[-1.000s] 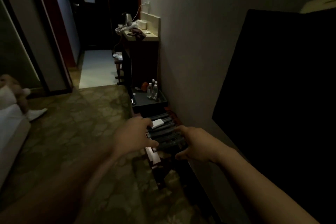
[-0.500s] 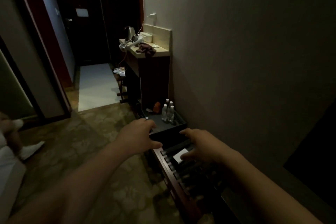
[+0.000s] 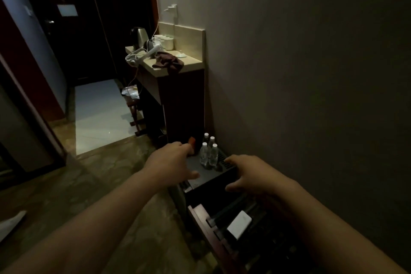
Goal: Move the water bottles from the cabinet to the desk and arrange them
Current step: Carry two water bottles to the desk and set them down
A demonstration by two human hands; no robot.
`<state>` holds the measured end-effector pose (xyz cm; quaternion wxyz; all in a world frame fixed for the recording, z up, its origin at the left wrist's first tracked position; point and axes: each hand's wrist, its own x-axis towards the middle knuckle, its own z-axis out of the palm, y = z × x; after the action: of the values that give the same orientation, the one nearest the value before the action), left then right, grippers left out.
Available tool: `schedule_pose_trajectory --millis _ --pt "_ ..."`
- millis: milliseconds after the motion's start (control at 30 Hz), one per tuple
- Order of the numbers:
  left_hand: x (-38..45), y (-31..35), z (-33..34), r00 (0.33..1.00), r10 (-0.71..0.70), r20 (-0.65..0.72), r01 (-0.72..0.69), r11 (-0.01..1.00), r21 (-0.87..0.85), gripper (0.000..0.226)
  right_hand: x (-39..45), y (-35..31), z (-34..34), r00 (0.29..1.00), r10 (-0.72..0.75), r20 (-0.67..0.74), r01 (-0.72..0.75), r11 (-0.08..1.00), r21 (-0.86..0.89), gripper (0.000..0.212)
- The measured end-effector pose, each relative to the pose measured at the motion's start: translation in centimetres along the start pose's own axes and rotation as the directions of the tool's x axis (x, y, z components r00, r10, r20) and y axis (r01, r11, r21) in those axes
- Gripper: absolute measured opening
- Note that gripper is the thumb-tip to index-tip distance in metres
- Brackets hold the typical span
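While four water bottles [image 3: 208, 153] stand on cabinet [image 3: 213, 174] | left hand [image 3: 171, 162], right hand [image 3: 249, 174] relaxed, holding nothing

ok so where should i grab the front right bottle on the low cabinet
Take the front right bottle round its body just below the cap, coming from the near right side. It stands upright, packed against the other bottles on its left and behind, so only that side looks free.
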<state>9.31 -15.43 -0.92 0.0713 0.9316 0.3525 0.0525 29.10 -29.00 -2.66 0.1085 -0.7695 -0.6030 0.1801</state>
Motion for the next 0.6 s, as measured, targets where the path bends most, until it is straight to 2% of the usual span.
schedule_pose_trajectory --millis 133,300,600 --pt "9.1 -3.2 -1.2 0.999 0.043 0.003 -0.043 0.999 0.026 0.064 9.5 1.2 -2.8 0.999 0.001 -0.047 -0.002 1.000 -0.021 0.067" --pt "18.5 -7.1 -1.5 0.998 0.055 0.007 -0.055 0.996 0.071 0.070 19.0 2.9 -4.8 0.999 0.013 -0.034 -0.013 1.000 0.002 0.074" --pt "31.1 -13.3 2.2 0.992 0.112 0.059 -0.117 0.990 0.081 0.072 29.7 5.7 -5.2 0.987 0.158 -0.007 -0.158 0.985 -0.066 0.073"
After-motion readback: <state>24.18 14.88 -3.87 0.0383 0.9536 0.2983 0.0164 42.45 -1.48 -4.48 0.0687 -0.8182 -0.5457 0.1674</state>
